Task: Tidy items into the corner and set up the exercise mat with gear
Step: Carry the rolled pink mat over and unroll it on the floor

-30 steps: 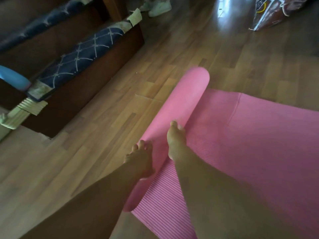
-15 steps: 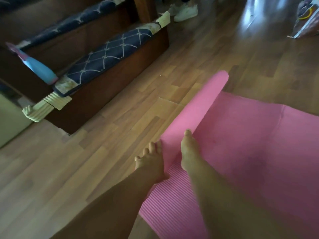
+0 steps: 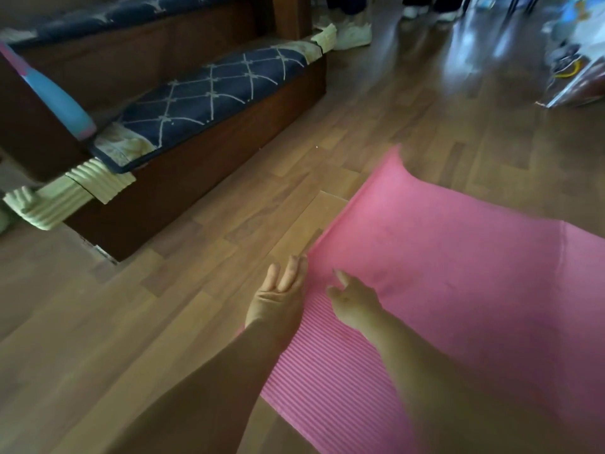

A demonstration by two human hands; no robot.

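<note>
On wood floor (image 3: 163,322), ribbed pink mat (image 3: 458,273), far corner curled up.

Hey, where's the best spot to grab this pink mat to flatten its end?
Probably pinch the mat at its far corner, coming from the wood floor side by the left hand. That corner curls up off the boards, leaving room to slip under; the rest lies flat.
</note>
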